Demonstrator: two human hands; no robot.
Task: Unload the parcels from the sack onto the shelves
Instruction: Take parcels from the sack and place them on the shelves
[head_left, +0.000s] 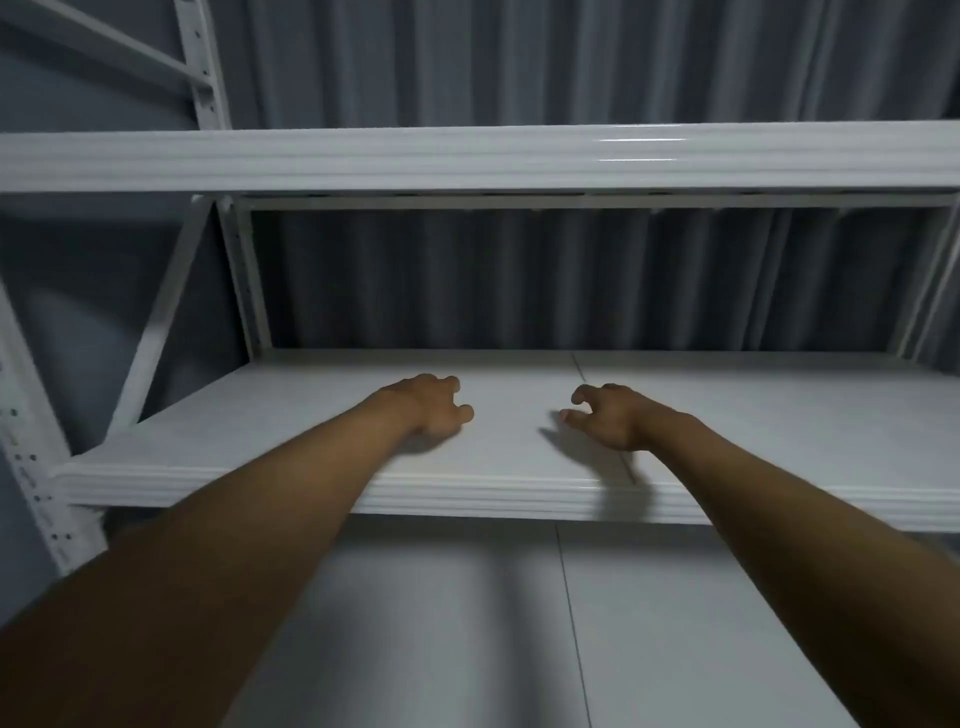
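Parcels and sack are out of view (likely below). Left hand (431, 405) hovers over the middle shelf (779, 415), fingers loosely curled, holding nothing; right hand (608, 415) likewise. A parcel set too near the shelf's front edge could slide off.
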